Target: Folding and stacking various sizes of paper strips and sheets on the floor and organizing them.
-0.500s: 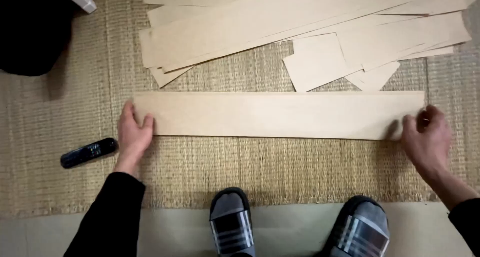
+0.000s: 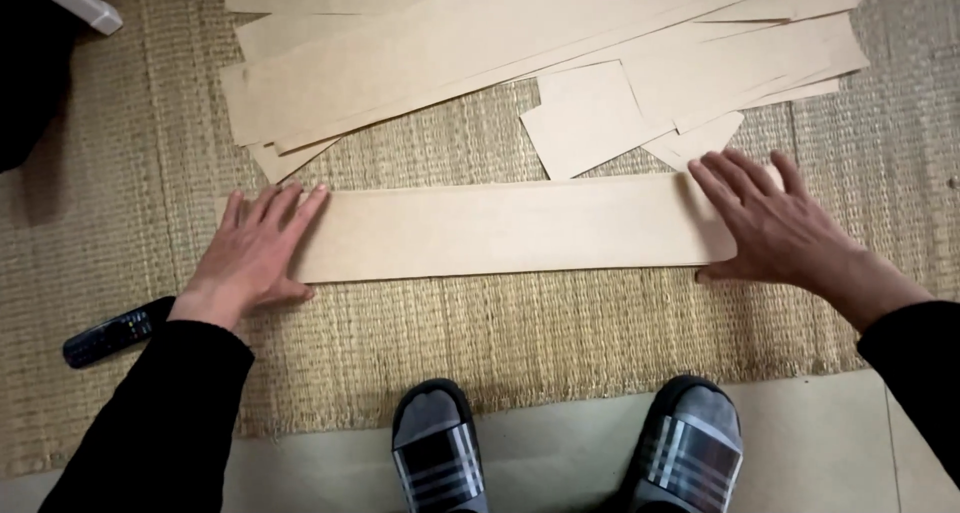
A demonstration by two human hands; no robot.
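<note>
A long tan strip of cardboard [image 2: 500,228] lies flat across a woven straw mat [image 2: 480,343]. My left hand [image 2: 255,253] rests palm down on the strip's left end, fingers spread. On the strip's right end, my right hand [image 2: 770,223] presses flat with its fingers apart. Neither hand grips anything. Both sleeves are black.
A pile of long cardboard strips and smaller cut pieces [image 2: 560,53] lies beyond the strip. A black remote control [image 2: 115,331] sits on the mat at the left. My two feet in striped slippers [image 2: 565,453] stand at the mat's near edge. A dark object fills the far left corner.
Both hands have moved inward and flattened onto the strip's ends; before they held it at its edges. The view has come closer.
</note>
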